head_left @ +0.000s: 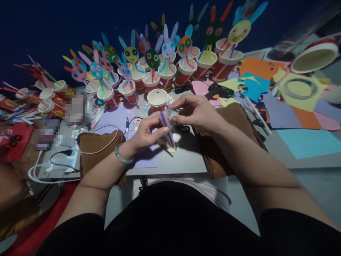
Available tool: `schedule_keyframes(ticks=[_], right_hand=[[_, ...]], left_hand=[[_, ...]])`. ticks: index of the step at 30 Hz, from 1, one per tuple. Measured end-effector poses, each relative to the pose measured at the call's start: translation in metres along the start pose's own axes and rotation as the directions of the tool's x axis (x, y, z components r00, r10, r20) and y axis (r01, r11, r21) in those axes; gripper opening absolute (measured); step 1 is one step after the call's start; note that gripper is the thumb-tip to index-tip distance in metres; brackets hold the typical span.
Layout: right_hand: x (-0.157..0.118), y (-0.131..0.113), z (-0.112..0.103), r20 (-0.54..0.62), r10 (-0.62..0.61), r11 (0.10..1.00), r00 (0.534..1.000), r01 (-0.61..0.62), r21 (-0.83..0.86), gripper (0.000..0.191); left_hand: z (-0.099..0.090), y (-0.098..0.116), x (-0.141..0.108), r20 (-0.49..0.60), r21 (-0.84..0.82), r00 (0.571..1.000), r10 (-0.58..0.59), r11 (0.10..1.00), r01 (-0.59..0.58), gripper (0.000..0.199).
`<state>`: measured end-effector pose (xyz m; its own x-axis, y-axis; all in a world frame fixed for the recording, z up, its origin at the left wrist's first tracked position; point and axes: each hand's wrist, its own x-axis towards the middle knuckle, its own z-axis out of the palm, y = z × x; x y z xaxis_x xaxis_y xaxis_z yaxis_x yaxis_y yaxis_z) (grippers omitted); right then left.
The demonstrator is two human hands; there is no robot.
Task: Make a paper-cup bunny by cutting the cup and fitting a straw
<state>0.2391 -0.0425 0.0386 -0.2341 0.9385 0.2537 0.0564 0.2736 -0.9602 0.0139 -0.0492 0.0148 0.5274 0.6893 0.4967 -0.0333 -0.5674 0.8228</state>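
My left hand (148, 132) pinches purple paper strips (165, 125) that hang down over a small yellow paper disc (172, 147) on the table. My right hand (195, 111) meets it from the right and holds a small roll of clear tape (172, 114) against the strips. An empty red paper cup (157, 99) stands just beyond my fingers. A black pen (127, 125) lies to the left of my left hand. Black scissors (183, 128) lie partly hidden under my right hand.
Several red cups with paper rabbit heads (168, 73) stand in rows at the back. A black glue gun (220, 91) lies to the right, beside coloured paper sheets (306, 142). Brown cushions (96, 144) support my forearms. White cables and a power strip (62, 160) sit left.
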Motion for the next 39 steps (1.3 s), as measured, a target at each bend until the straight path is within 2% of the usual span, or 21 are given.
schedule_keyframes(ticks=[3,10,16,18,21,24,27,30,34,39], right_hand=[[0.001,0.001,-0.003,0.015,0.015,1.0,1.0,-0.015,0.019,0.045],[0.004,0.004,-0.004,0.025,0.03,0.999,0.999,-0.03,0.029,0.034],[0.003,0.006,0.001,-0.094,0.066,0.997,0.993,-0.061,0.055,0.019],[0.002,0.004,0.001,-0.066,0.038,0.999,0.997,-0.037,0.025,0.022],[0.001,0.002,-0.001,0.013,-0.03,0.999,0.999,0.031,-0.035,0.041],[0.0,0.004,-0.002,0.076,-0.053,0.995,0.996,0.059,-0.082,0.051],[-0.001,0.004,-0.001,0.097,-0.087,0.99,0.991,0.097,-0.101,0.046],[-0.001,0.002,-0.001,0.141,-0.112,0.989,0.984,0.124,-0.08,0.03],[0.001,-0.002,-0.007,0.211,-0.014,1.0,0.977,0.019,-0.022,0.022],[0.004,-0.003,-0.009,0.254,0.089,0.994,0.963,-0.104,0.044,0.022]], left_hand=[[0.001,-0.001,-0.001,-0.008,-0.017,1.0,0.009,1.0,-0.01,0.021],[0.001,0.0,-0.002,-0.022,-0.024,0.998,-0.052,0.998,0.052,0.028],[-0.002,0.007,-0.002,0.002,-0.135,0.989,-0.145,0.98,0.144,0.025],[-0.003,0.006,-0.002,-0.016,-0.177,0.986,-0.167,0.971,0.161,0.026],[-0.005,0.002,-0.001,-0.063,-0.222,0.982,-0.176,0.962,0.158,0.027],[-0.006,0.0,0.001,-0.061,-0.193,0.983,-0.175,0.968,0.161,0.03],[-0.005,0.001,0.003,-0.038,-0.174,0.982,-0.187,0.969,0.178,0.034],[-0.004,0.0,0.004,-0.028,-0.201,0.983,-0.181,0.964,0.172,0.031],[-0.005,-0.001,0.005,0.007,-0.268,0.971,-0.239,0.935,0.232,0.032],[-0.004,0.001,0.005,0.051,-0.366,0.907,-0.419,0.837,0.407,0.04]])
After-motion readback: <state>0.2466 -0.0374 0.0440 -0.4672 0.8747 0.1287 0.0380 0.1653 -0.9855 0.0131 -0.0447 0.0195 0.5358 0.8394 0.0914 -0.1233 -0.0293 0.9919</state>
